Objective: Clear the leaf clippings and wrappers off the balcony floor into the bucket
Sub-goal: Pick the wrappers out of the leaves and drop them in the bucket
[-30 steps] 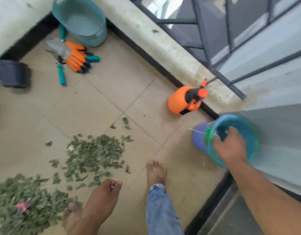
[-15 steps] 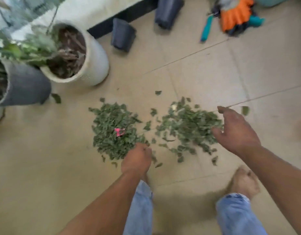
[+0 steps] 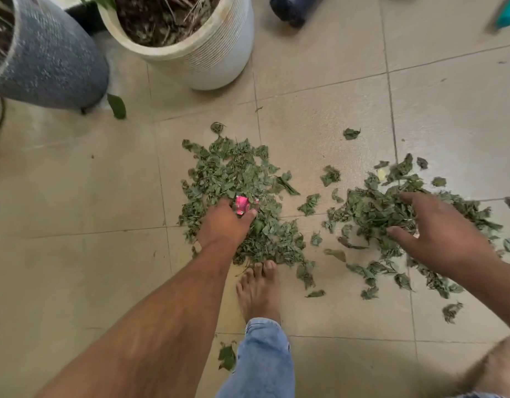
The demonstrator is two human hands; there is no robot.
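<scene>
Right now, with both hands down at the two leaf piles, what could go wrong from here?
1. The left hand digs into the left pile beside the pink wrapper; its grip there is unclear, so the wrapper may slip out.
2. The bare foot sits at that pile's edge and may scatter clippings.
3. No bucket is in view, so handfuls from the right pile under the open right hand could spill in transit.

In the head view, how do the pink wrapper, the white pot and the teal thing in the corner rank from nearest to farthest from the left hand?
1. The pink wrapper, at the fingertips of the left hand.
2. The white pot, ahead, at the top.
3. The teal thing, far top right corner.
</scene>
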